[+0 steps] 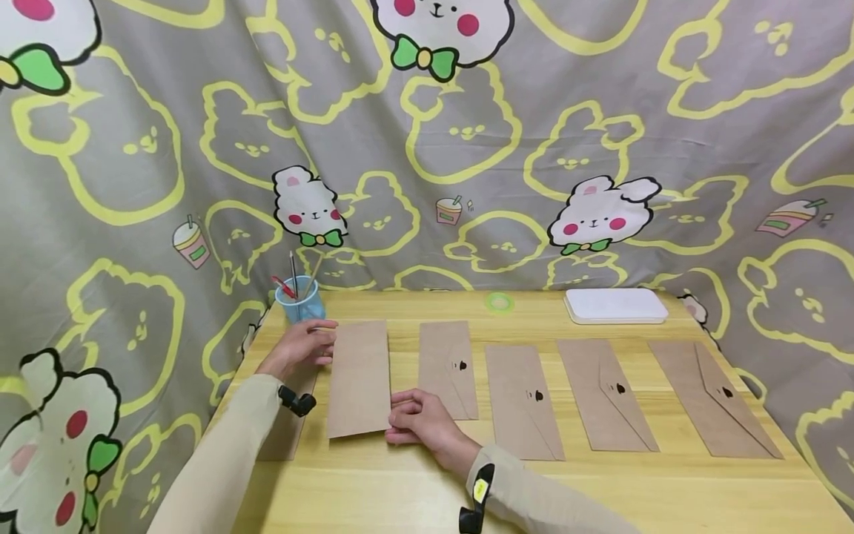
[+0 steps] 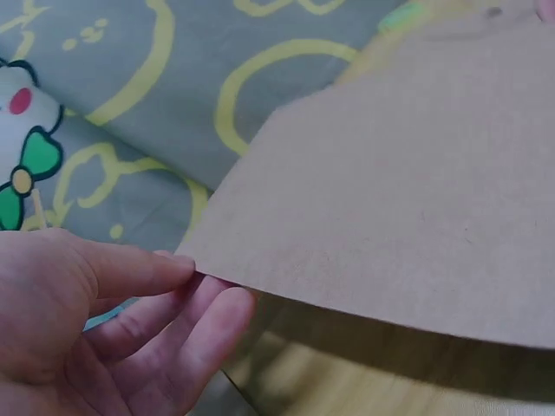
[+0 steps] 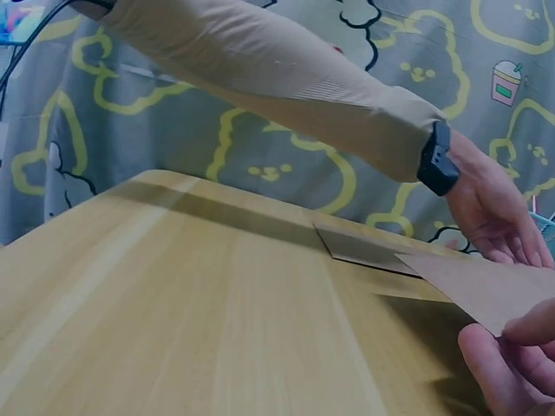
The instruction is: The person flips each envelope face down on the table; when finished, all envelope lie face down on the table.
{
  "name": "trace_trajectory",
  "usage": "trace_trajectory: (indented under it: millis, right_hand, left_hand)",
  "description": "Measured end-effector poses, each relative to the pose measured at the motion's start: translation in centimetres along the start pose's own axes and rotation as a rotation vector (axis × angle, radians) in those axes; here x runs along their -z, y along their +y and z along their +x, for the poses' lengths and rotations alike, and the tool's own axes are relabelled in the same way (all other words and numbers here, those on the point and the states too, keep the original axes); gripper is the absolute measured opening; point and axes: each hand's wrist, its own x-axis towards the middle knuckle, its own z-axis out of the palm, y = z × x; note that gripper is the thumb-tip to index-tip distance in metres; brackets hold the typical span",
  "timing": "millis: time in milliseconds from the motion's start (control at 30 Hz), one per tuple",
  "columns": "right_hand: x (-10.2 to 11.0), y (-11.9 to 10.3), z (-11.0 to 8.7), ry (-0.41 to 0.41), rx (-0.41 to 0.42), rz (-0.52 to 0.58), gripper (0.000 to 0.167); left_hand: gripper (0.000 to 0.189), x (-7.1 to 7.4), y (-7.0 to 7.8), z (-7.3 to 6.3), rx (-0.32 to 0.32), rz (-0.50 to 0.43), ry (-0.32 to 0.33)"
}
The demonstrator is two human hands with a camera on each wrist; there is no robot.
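Observation:
A plain brown paper envelope [image 1: 360, 378] is held a little above the table, its blank side up. My left hand [image 1: 303, 348] pinches its left edge near the far corner between thumb and fingers; the left wrist view shows this grip on the envelope [image 2: 373, 199] closely. At the near right corner, my right hand [image 1: 427, 426] pinches the other edge. In the right wrist view, a shadow lies on the wood below the raised envelope [image 3: 486, 286]. Another brown envelope [image 1: 283, 434] lies flat on the left, partly hidden by my left arm.
To the right lie several brown envelopes with diagonal flaps and small black prints, the nearest being one envelope [image 1: 443, 363]. A blue cup [image 1: 303, 300] of pens stands at the back left. Farther right are a green tape roll [image 1: 500, 302] and a white case [image 1: 617, 305], before a patterned curtain.

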Motion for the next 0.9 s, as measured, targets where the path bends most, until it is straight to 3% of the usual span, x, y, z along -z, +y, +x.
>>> trace_trajectory:
  millis: [333, 900]
  right_hand:
    - [-0.3, 0.5, -0.3, 0.016, 0.001, -0.025, 0.044]
    - [-0.4, 0.2, -0.5, 0.013, -0.013, -0.111, 0.051]
  left_hand:
    - [0.047, -0.8, -0.3, 1.5, 0.016, 0.045, -0.021]
    - [0.049, -1.0, -0.7, 1.8, 0.043, 0.026, -0.061]
